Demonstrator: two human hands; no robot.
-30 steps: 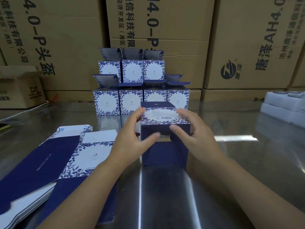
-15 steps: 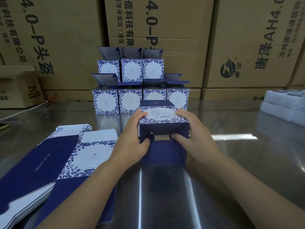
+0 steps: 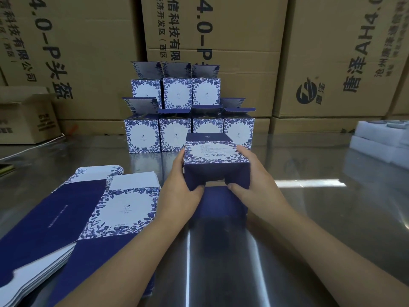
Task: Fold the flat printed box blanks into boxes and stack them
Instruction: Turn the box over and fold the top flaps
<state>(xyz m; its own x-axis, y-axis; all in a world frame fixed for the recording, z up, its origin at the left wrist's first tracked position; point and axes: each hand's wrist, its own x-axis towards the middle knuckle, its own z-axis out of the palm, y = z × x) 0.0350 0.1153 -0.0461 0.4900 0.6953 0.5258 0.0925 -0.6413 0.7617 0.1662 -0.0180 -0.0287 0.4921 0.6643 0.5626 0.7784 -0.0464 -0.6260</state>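
While the navy-and-white floral cardboard box point(image 3: 215, 155) lies on its side on the shiny steel table point(image 3: 321, 207), open end turned toward the person, the head view shows both hands working at that end. The left hand point(image 3: 177, 187) and the right hand point(image 3: 256, 180) each wrap one side wall, fingers along the outside and thumb curled onto a navy side flap. It is a grip that pinches the box from both sides. I judge this steadies the shell while the two side flaps go inward, ahead of the long navy flap point(image 3: 221, 202) lying flat on the table just below the opening.

One box is in hand. Just beyond it, in front of the brown corrugated cartons point(image 3: 221, 29), stands the stack of finished boxes point(image 3: 174, 131): four below, three above, seven in all, top flaps left open. The pile of flat printed blanks point(image 3: 93, 209) sits beside the left forearm, probably for easy reach. Its thin layers are too many to count.
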